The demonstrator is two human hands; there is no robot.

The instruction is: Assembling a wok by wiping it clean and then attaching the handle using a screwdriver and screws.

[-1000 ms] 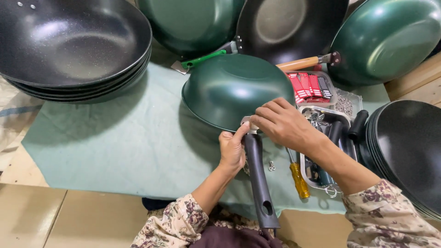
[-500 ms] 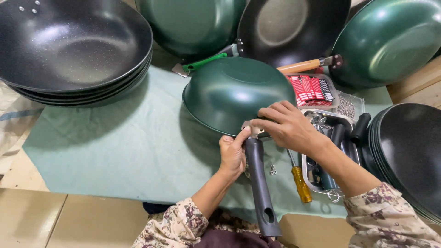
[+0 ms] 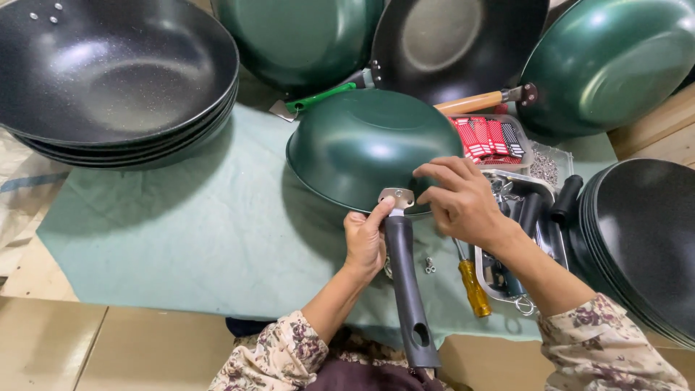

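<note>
A dark green wok point(image 3: 365, 145) lies upside down on the pale green cloth point(image 3: 181, 239). A long black handle point(image 3: 409, 289) with a metal bracket at its top meets the wok's rim. My left hand point(image 3: 365, 242) grips the handle just below the bracket, thumb on the metal plate. Fingers of my right hand point(image 3: 460, 203) pinch at the bracket where it touches the rim; what they pinch is hidden. Two small screws point(image 3: 429, 265) lie on the cloth beside the handle.
A stack of black woks point(image 3: 108, 80) sits at the left, another point(image 3: 644, 246) at the right. Green and black woks point(image 3: 608, 65) lean at the back. A metal tray point(image 3: 507, 282) holds black handles; a yellow screwdriver point(image 3: 472, 286) and red packets point(image 3: 489, 137) lie nearby.
My hands, the handle and the wok keep nearly the same pose. My right fingers have shifted slightly at the bracket.
</note>
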